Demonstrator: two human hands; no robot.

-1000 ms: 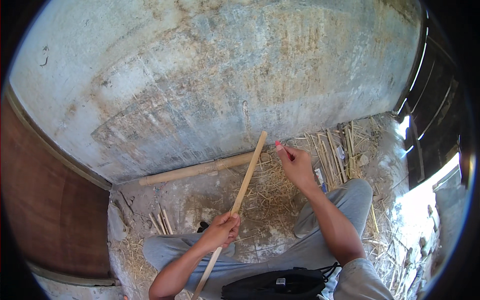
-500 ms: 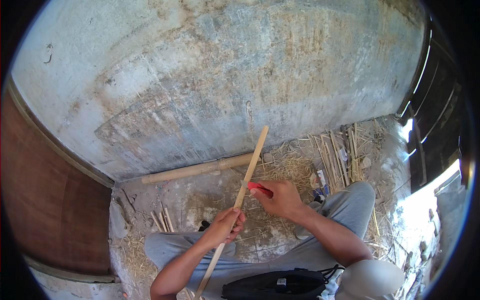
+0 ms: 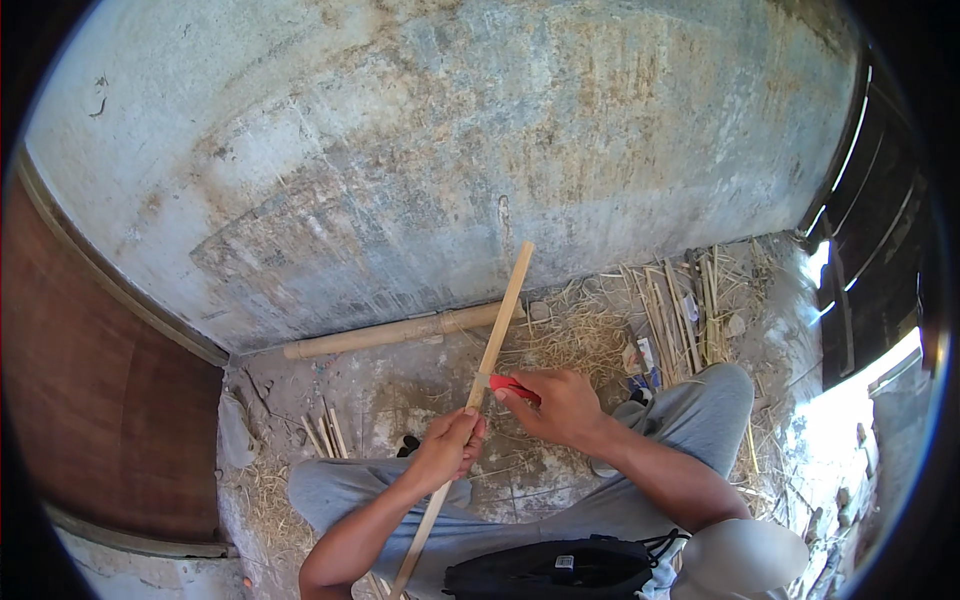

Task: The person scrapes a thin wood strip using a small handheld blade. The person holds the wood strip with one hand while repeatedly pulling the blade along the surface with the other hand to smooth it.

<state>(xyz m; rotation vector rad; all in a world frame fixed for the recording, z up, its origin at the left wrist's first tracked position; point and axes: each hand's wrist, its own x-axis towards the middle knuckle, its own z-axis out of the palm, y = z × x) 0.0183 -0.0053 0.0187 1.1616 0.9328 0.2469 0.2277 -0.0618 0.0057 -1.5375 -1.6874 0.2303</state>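
Note:
A long, flat bamboo strip (image 3: 507, 305) slants from my lap up toward the wall. My left hand (image 3: 449, 446) is closed round it near its middle. Just above that grip, my right hand (image 3: 553, 404) holds a red-handled cutter knife (image 3: 514, 387), fingers wrapped round the handle. Its short blade meets the right edge of the strip. The strip's lower end runs down past my left forearm to the bottom of the picture.
A thick bamboo pole (image 3: 400, 334) lies along the foot of the stained wall (image 3: 430, 170). Pale shavings (image 3: 575, 345) and a bundle of strips (image 3: 685, 310) lie at the right, with several short sticks (image 3: 325, 436) at the left. A black bag (image 3: 550, 570) rests on my lap.
My right hand and the knife have slid slightly down and left along the strip, closer to my left hand. The strip's upper end has shifted slightly up and left.

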